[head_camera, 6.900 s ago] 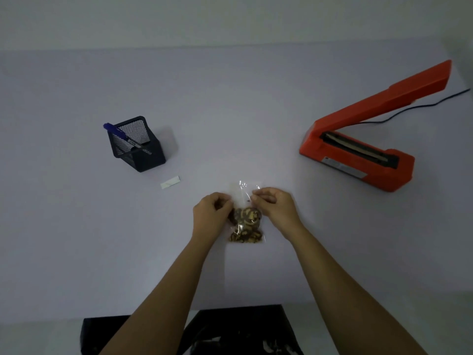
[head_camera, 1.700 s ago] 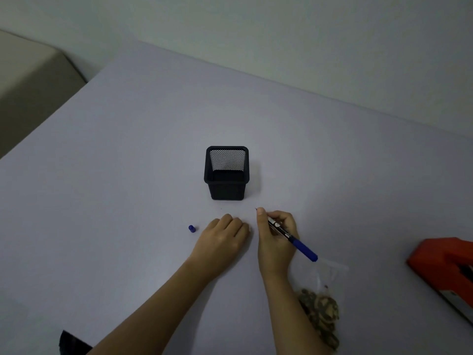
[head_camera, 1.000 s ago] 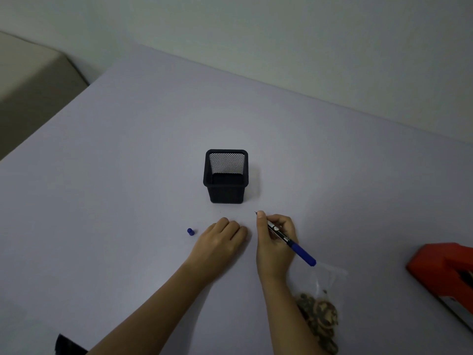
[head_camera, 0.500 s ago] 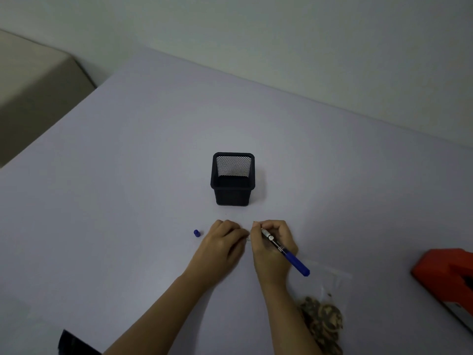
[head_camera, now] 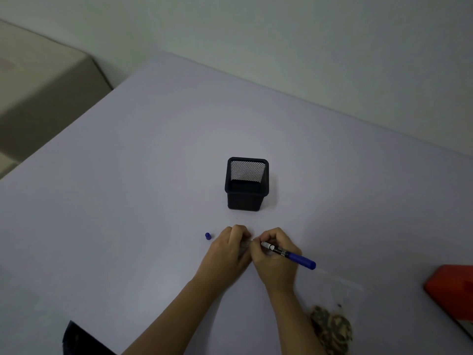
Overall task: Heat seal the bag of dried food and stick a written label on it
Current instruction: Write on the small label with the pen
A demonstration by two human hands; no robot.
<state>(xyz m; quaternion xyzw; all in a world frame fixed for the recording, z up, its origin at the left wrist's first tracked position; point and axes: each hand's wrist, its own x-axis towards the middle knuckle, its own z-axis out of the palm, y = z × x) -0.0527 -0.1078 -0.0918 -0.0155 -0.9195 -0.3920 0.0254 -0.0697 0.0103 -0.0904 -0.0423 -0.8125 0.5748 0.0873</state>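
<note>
The left hand (head_camera: 230, 249) pinches the small label (head_camera: 246, 244) against the counter (head_camera: 128, 226), the right hand (head_camera: 275, 261) has its grip clenched round the pen (head_camera: 289, 255), and the bag (head_camera: 332, 326) beside the right forearm, likely light, limp and slippery, is best taken by its empty top edge.

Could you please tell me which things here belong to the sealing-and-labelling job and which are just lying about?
Job: pen in the right hand, label, bag of dried food, heat sealer.
Lying about: pen cap, mesh holder.
</note>
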